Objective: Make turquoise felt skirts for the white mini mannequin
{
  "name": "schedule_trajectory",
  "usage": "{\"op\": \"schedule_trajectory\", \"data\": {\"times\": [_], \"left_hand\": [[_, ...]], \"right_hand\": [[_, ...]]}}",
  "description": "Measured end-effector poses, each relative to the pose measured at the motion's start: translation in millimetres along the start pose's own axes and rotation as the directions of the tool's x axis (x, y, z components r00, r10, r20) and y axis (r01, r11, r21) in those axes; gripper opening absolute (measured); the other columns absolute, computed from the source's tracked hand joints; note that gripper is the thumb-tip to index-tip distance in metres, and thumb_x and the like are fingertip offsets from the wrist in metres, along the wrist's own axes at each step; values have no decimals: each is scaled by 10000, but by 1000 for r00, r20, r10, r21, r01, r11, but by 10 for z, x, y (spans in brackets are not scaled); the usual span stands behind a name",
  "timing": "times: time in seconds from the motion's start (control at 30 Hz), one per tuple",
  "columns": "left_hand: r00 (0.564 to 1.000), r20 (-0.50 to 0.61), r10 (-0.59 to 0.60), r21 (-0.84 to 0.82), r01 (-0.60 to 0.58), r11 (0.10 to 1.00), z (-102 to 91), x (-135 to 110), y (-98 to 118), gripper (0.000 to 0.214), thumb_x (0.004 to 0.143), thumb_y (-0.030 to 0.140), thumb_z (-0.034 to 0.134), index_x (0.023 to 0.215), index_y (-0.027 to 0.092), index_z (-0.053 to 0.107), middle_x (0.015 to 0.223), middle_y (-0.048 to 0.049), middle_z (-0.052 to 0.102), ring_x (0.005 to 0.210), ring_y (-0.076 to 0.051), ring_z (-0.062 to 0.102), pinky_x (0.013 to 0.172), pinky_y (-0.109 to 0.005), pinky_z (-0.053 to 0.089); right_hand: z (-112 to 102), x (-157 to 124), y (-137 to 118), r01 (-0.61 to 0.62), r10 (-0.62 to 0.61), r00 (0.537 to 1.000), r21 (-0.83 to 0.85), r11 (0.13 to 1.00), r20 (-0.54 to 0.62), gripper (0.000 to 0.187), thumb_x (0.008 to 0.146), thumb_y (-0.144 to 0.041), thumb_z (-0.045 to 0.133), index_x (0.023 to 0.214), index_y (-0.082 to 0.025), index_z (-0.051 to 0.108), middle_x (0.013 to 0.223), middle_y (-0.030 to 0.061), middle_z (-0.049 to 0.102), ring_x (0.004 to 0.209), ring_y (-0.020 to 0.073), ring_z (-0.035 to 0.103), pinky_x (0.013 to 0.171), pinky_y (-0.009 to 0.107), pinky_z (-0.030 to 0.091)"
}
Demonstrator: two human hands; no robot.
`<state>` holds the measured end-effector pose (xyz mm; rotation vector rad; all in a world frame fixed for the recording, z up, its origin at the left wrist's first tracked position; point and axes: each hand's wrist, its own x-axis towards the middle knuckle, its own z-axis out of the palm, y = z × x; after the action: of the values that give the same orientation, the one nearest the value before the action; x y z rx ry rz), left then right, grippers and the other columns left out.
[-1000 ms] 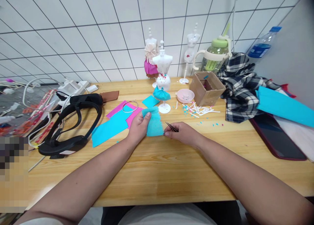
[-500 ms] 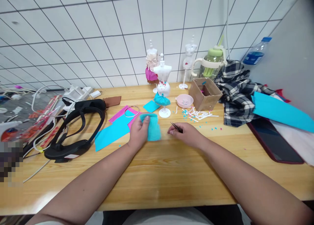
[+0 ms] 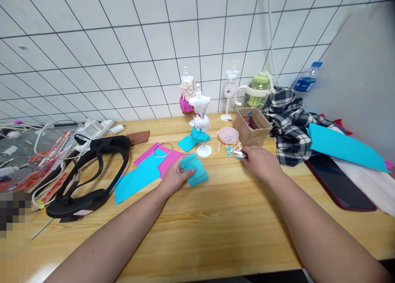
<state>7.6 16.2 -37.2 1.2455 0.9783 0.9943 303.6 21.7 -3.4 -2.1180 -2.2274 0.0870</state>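
My left hand (image 3: 174,176) grips a folded piece of blue crepe paper (image 3: 194,169) on the wooden table (image 3: 216,225). My right hand (image 3: 261,162) is closed around dark tweezers (image 3: 240,154), whose tips lie among white and blue paper scraps (image 3: 232,148). Just behind the scraps sit a small pink dish (image 3: 227,135) and an open cardboard box (image 3: 251,126). A white mini mannequin (image 3: 200,124) with a blue paper skirt stands behind the crepe paper.
Blue and pink paper sheets (image 3: 148,167) and a wire ring lie left of my left hand. A black headset (image 3: 89,171) and cables sit at far left. Two more mannequins, a green bottle (image 3: 257,87), a plaid cloth (image 3: 290,122), a water bottle and a dark tablet (image 3: 339,184) are at right.
My right hand with the tweezers has moved right and away from the crepe paper to the scraps near the box. My left hand has folded and gathered the crepe paper.
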Motion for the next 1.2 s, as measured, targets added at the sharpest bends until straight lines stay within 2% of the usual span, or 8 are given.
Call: {"op": "schedule_trajectory", "data": {"times": [0.13,0.27,0.4,0.57,0.7,0.8,0.97,1.2], "left_hand": [[1000,30,-9,33,8,999,25,5,6,551,664,338,793,1129,175,547,932,-42,673,863,-209,647,771,-345,526],[999,45,0,39,-2,999,44,3,25,575,653,325,800,1142,169,541,951,-50,671,874,-209,646,766,-333,525],[998,62,3,2,-4,1000,41,17,41,577,662,340,794,1147,171,532,904,-36,677,836,-200,649,746,-319,520],[999,9,43,23,-43,999,47,38,36,611,676,362,776,1189,164,512,972,-60,671,878,-210,639,766,-333,516],[967,-183,179,343,-107,933,15,72,14,623,692,316,742,1255,205,500,1120,-75,621,936,-203,607,799,-329,492],[931,-219,291,492,-152,857,-43,96,7,555,719,265,695,1242,211,519,1073,-67,614,956,-193,588,819,-323,471],[946,1,324,761,-211,614,-92,29,72,174,753,316,653,897,229,695,911,-53,662,906,-240,569,862,-397,428],[944,280,174,824,-329,462,-104,-25,68,251,739,353,697,970,255,698,1109,-79,655,1052,-275,573,958,-449,402]], "right_hand": [[-30,-114,-225,84,-84,981,-5,996,-172,208,852,-242,543,1029,-180,633,1046,159,647,1070,333,521,848,432,383],[52,-272,-623,342,-276,938,444,828,-209,232,881,-306,530,1076,-197,591,1067,102,650,1036,239,553,914,369,398],[199,-366,-923,91,-216,976,833,545,34,809,786,-386,659,1443,-204,225,1155,110,628,917,200,603,764,331,469],[250,-360,-961,-63,-338,917,916,397,210,740,745,-246,673,1399,-231,327,687,-37,626,599,150,568,573,269,427],[326,-311,-899,-108,-277,930,899,425,242,698,750,-214,644,1379,-246,344,693,-47,623,526,126,526,525,255,401],[366,-283,-871,16,-244,960,839,543,139,551,770,-205,617,1296,-229,452,768,-23,643,623,133,558,601,263,417],[304,-305,-863,361,-337,929,579,731,-155,219,773,-106,569,951,-209,646,886,30,615,850,175,561,750,294,417],[282,-347,-844,622,-635,764,396,676,-115,195,794,-197,643,978,-242,692,970,41,639,960,208,511,860,337,386]]}}
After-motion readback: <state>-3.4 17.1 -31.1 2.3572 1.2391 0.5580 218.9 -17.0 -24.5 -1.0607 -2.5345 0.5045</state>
